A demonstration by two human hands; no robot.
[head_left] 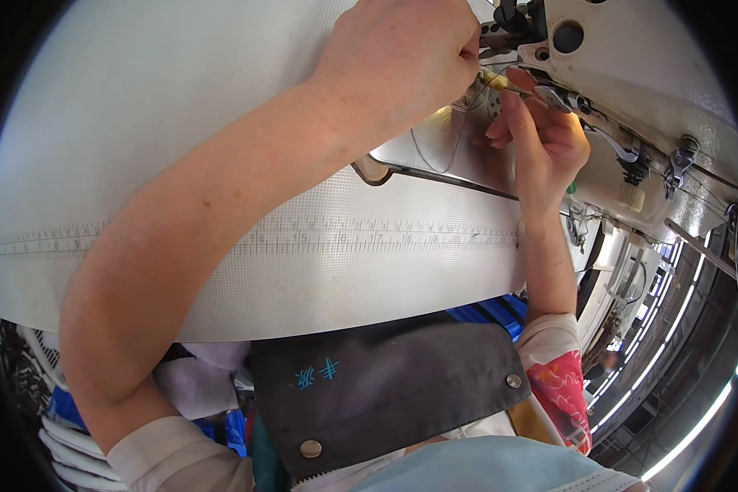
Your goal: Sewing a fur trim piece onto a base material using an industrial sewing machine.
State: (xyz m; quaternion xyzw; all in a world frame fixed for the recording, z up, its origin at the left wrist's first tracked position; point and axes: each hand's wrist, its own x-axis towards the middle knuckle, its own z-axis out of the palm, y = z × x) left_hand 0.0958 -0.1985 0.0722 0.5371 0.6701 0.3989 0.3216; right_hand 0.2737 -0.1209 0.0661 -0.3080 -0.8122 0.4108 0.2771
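Note:
My left hand [406, 53] reaches across to the needle area of a white sewing machine [656, 61]. Its fingers are curled closed, and their tips are hidden, so what they hold does not show. Just right of it, my right hand [545, 143] is raised with thumb and forefinger pinched together below the presser parts. Whatever sits in that pinch is too small to make out. A small yellow piece [495, 80] lies between the two hands. Dark thread [449, 170] hangs in a loose loop over the shiny metal plate [488, 168] under them.
A white table top [369, 283] with a printed ruler strip spreads before me. The machine's tension parts [631, 176] stick out right of my right hand. A dark cloth flap [385, 394] with snaps lies over my front. Blue plastic [500, 313] shows below the table edge.

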